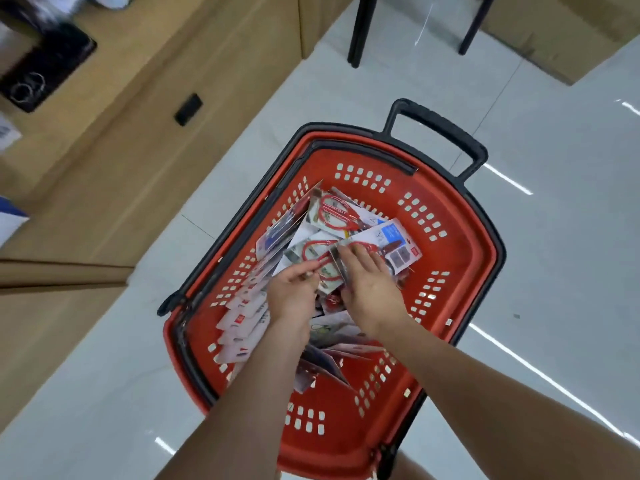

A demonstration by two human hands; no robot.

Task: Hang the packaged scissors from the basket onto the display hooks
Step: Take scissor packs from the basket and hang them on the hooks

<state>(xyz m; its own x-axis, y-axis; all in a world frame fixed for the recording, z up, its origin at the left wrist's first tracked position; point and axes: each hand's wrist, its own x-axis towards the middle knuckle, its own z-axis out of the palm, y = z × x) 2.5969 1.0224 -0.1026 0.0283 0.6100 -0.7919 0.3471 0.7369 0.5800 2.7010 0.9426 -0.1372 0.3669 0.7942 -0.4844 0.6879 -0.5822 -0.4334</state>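
Left hand (294, 296), fingers curled, pinches a scissors pack (311, 251) in the red basket (479, 258); right hand (369, 289), fingers nearly straight, rests on a second pack (398, 244)

One head camera looks steeply down, close above a red basket (464, 237) on the floor.
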